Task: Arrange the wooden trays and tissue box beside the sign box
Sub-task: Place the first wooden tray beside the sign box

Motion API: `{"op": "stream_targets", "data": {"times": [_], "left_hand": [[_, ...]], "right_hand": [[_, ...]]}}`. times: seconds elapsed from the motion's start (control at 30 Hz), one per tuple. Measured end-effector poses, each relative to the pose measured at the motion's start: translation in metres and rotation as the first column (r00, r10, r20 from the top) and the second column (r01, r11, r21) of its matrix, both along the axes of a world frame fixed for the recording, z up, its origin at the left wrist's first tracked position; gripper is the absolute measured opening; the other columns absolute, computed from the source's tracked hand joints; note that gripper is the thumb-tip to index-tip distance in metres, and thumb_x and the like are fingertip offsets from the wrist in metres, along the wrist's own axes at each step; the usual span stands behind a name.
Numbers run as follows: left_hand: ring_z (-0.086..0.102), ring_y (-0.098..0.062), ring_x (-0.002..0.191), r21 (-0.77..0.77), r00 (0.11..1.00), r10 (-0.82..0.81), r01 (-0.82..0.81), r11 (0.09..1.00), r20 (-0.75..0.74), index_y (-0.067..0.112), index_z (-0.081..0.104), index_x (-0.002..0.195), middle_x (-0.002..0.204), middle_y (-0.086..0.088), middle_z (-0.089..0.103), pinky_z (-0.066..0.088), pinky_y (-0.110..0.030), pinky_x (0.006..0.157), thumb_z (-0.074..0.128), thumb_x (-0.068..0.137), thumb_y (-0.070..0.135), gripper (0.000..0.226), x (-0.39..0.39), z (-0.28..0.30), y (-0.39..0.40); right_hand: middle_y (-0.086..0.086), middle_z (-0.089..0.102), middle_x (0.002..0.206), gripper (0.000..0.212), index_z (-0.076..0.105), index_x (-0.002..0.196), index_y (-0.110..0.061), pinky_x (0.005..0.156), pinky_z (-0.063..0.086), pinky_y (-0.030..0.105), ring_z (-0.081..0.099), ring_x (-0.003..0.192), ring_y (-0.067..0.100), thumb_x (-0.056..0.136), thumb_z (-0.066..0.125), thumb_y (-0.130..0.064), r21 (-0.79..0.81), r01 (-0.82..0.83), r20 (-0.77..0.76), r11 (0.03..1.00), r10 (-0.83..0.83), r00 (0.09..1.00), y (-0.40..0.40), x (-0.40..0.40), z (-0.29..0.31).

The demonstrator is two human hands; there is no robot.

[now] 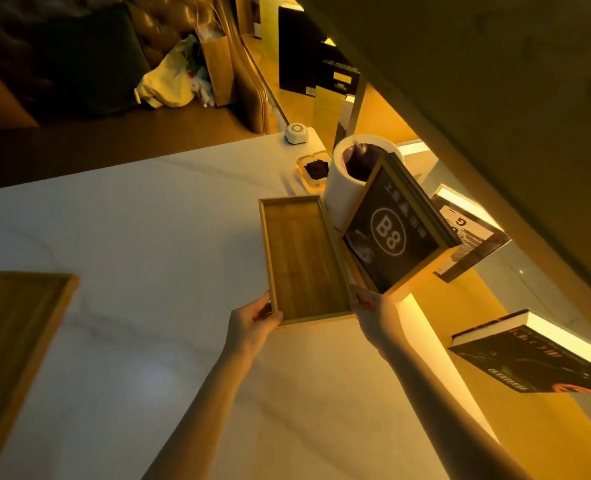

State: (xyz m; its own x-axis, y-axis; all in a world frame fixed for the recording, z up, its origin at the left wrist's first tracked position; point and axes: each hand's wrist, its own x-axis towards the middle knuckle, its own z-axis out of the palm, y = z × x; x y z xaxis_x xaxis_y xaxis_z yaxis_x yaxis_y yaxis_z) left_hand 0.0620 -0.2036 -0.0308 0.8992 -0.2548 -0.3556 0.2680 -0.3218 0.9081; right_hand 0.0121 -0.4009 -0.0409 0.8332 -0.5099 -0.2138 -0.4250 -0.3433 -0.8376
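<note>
Your tray (306,258) lies just beside the sign (392,233), its far corner near the white cylinder (347,181). Push further and it may knock the sign over. Both arms reach forward; left hand (252,323) and right hand (373,311) have fingers clamped on the near corners.

Pale marble-look table (155,237), pretty bare. On it: one wooden tray (306,259) pinched at its near corners, and a second wooden tray (13,355) way off to the left of the grip. Past the held tray's far end sit a white cylinder (346,188), an ashtray (313,169) and a small white gadget (295,133).
</note>
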Motion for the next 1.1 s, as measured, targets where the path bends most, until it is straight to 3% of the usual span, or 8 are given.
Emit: {"op": "stream_targets", "data": {"times": [0.1,0.2,0.37,0.53,0.6,0.7,0.83,1.1], "left_hand": [[0.062,-0.022,0.101,0.014,0.999,0.017,-0.016,1.000,-0.046,0.011,0.052,0.121,0.111,-0.006,0.065,0.049,-0.026,0.085,0.060,0.081,0.007,0.041,0.004,-0.007,-0.003],[0.060,-0.022,0.104,0.029,0.998,0.023,-0.021,0.999,-0.064,0.011,0.051,0.123,0.116,-0.009,0.064,0.048,-0.027,0.088,0.060,0.081,0.007,0.043,0.006,-0.013,-0.004],[0.060,-0.022,0.104,0.038,0.996,0.039,-0.036,0.999,-0.084,0.010,0.051,0.123,0.117,-0.011,0.063,0.047,-0.029,0.090,0.060,0.081,0.006,0.043,0.007,-0.021,-0.006],[0.062,-0.023,0.099,0.065,0.998,0.029,-0.025,0.998,-0.049,0.012,0.056,0.118,0.107,-0.008,0.067,0.048,-0.027,0.083,0.061,0.079,0.005,0.039,0.006,-0.028,-0.009],[0.063,-0.022,0.095,0.120,1.000,0.001,0.000,0.993,-0.010,0.011,0.057,0.117,0.105,-0.011,0.069,0.049,-0.026,0.082,0.062,0.080,0.007,0.038,0.006,-0.031,-0.010],[0.063,-0.024,0.090,0.258,0.995,-0.042,0.018,0.966,0.088,0.009,0.060,0.114,0.098,-0.014,0.069,0.042,-0.015,0.067,0.063,0.078,0.009,0.036,0.005,-0.037,-0.014],[0.061,-0.025,0.093,0.360,0.992,-0.056,0.012,0.933,0.113,0.006,0.059,0.115,0.106,-0.016,0.062,0.039,-0.019,0.075,0.066,0.076,0.011,0.040,0.006,-0.043,-0.019],[0.059,-0.029,0.087,0.428,0.974,-0.139,0.051,0.902,0.178,0.005,0.060,0.110,0.098,-0.021,0.061,0.040,-0.024,0.074,0.065,0.078,0.012,0.033,0.002,-0.046,-0.020]], "right_hand": [[0.008,0.054,0.111,0.029,0.053,0.119,-0.009,0.065,0.036,0.005,0.044,0.094,0.011,0.091,0.048,-0.009,-0.057,-0.031,-0.058,0.998,0.027,0.998,-0.002,0.002,-0.010],[0.013,0.060,0.103,0.023,0.060,0.109,-0.004,0.072,0.043,0.023,0.045,0.081,0.010,0.091,0.047,-0.004,-0.081,-0.037,-0.060,0.996,0.032,0.998,0.000,0.002,-0.014],[0.014,0.065,0.102,0.025,0.062,0.110,-0.003,0.075,0.049,0.035,0.050,0.082,0.014,0.091,0.046,-0.003,-0.108,-0.059,-0.092,0.992,0.049,0.995,0.001,0.004,-0.014],[0.015,0.065,0.109,0.026,0.061,0.113,-0.003,0.078,0.048,0.031,0.060,0.096,0.030,0.091,0.048,-0.004,-0.136,-0.035,-0.099,0.990,0.021,0.995,0.000,0.002,-0.017],[0.015,0.066,0.109,0.025,0.061,0.113,-0.003,0.076,0.046,0.028,0.061,0.097,0.031,0.091,0.048,-0.005,-0.163,-0.023,-0.102,0.986,0.006,0.995,0.001,0.002,-0.020],[0.014,0.067,0.108,0.026,0.061,0.114,-0.004,0.074,0.047,0.028,0.063,0.095,0.032,0.091,0.047,-0.004,-0.213,-0.004,-0.110,0.977,-0.019,0.994,0.004,0.002,-0.024],[0.014,0.066,0.111,0.031,0.056,0.121,-0.008,0.081,0.053,0.038,0.064,0.096,0.032,0.092,0.046,-0.004,-0.292,-0.003,-0.136,0.956,-0.039,0.990,0.009,0.000,-0.029],[0.013,0.065,0.109,0.028,0.056,0.118,-0.006,0.081,0.050,0.032,0.063,0.098,0.029,0.094,0.044,-0.012,-0.361,-0.047,-0.217,0.931,-0.034,0.976,0.010,0.000,-0.038]]}}
